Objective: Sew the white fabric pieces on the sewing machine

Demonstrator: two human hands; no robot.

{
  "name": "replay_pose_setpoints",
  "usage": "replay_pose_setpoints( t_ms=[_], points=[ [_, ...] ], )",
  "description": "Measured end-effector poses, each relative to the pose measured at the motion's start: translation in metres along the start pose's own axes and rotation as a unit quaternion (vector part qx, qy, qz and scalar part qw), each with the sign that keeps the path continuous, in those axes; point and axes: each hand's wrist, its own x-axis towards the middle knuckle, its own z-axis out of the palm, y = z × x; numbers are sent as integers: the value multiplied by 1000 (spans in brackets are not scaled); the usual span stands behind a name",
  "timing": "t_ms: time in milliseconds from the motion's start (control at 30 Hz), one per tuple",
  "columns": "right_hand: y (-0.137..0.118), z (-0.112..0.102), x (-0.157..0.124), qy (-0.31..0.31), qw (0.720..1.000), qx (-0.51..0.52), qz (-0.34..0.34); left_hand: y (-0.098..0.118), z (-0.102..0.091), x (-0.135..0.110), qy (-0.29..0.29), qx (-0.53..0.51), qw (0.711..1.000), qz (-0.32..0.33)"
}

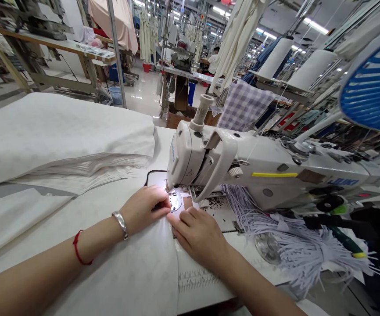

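Observation:
My left hand (142,208), with a silver bangle and a red string on its wrist, curls over white cloth (124,276) beside the lit needle plate (176,201) of a white JUKI sewing machine (269,171). Its fingertips nearly reach the presser foot area and hide part of it. My right hand (196,232) lies flat on the cloth's edge just in front of the plate, fingers slightly spread. A thick folded stack of white fabric (61,136) lies to the left.
A bundle of pale lilac strips (292,245) hangs right of my right hand. A printed ruler scale (198,280) marks the white table. Above the machine stand a thread spool (203,112) and a blue-striped lamp shade (374,74). A person (213,62) works far back among sewing stations.

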Motion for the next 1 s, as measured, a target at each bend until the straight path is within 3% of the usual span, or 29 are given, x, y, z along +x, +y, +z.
replay_pose_setpoints(
  t_ms=[200, 467, 667, 1000],
  points=[
    [5, 3, 2, 6, 998, 35, -58, 3, 0, -16, 29, 13, 999, 6],
    [8, 4, -6, -16, 992, 123, -26, 5, 13, -60, 34, 80, 990, 114],
    [10, 5, -7, -2, 993, 116, -20, -6, 10, -55, -13, 131, 983, 127],
    [16, 7, 0, -30, 990, 124, 61, -16, 4, -40, 18, 175, 973, 147]
  ],
)
